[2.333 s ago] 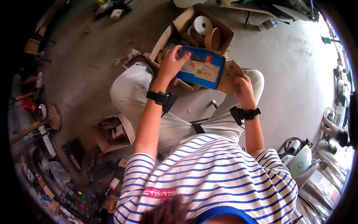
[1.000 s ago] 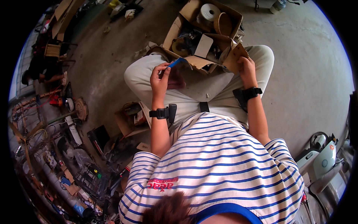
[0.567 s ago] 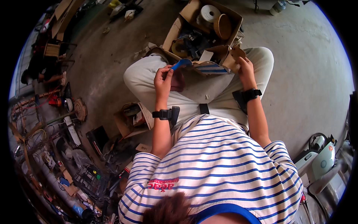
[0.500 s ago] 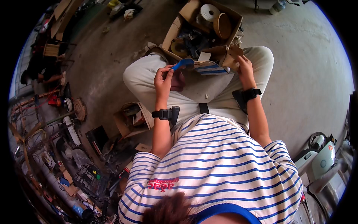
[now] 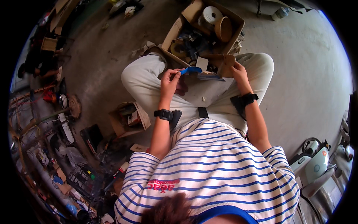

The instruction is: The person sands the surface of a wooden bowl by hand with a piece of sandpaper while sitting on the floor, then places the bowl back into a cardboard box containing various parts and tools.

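My left hand [image 5: 169, 81] pinches one end of a blue, slightly curved, flat-looking piece [image 5: 192, 70]; its exact kind is unclear. The free end of the piece reaches right, to the near left edge of a small open cardboard box [image 5: 226, 66]. My right hand [image 5: 240, 76] grips this box by its right side, fingers closed on the brown flap. The small box is tilted in front of a larger carton, a white flap standing up at its left. Dark things inside it are too small to name.
Beyond it stands the large open carton [image 5: 174, 33], with a white roll [image 5: 212, 15], a round brown bowl-like thing [image 5: 223, 29] and dark parts. Another open carton [image 5: 143, 116] is by my left forearm. Clutter fills the left side; a pale scooter-like machine [image 5: 319, 164] stands at lower right.
My left hand has moved right and slightly down, bringing the blue piece to the small box. My right hand has tilted that box, so more of its brown flap shows.
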{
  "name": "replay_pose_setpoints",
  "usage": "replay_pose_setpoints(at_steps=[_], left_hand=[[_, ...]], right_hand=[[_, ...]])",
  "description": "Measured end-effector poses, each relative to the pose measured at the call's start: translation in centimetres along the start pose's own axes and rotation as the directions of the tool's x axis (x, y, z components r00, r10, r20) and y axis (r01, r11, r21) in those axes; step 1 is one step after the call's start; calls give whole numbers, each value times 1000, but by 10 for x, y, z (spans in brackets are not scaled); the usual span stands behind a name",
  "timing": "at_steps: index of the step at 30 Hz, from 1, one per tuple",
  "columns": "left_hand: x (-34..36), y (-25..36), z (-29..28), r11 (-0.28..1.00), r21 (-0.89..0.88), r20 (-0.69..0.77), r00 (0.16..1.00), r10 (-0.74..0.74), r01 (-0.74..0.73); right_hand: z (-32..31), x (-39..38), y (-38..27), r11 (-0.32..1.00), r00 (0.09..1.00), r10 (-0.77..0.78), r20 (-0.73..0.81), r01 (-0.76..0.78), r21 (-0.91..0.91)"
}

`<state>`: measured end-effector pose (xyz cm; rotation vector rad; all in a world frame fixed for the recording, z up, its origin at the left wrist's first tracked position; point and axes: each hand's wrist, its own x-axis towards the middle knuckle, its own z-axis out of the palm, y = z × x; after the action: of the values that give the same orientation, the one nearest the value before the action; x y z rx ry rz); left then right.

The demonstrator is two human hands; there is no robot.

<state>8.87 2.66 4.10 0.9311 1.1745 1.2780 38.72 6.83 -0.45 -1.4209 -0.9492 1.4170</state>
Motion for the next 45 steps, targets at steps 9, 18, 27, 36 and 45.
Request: replay_pose_setpoints(at_steps=[9,18,27,36,45], left_hand=[[8,-6,1,971,77,-11,974,-225,225],[7,-17,10,887,462,151,985,-87,8],[3,-8,9,893,445,149,977,-152,71],[4,-11,6,856,517,107,993,-57,-7],[7,-16,4,876,476,71,990,-120,72]], right_hand=[[24,15,-35,954,963,183,200,-124,-274],[31,82,41,284,961,67,269,240,-928],[50,64,29,427,696,697,171,-211,-879],[65,47,16,362,393,800,453,285,-888],[88,22,-3,20,445,842,305,539,-842]])
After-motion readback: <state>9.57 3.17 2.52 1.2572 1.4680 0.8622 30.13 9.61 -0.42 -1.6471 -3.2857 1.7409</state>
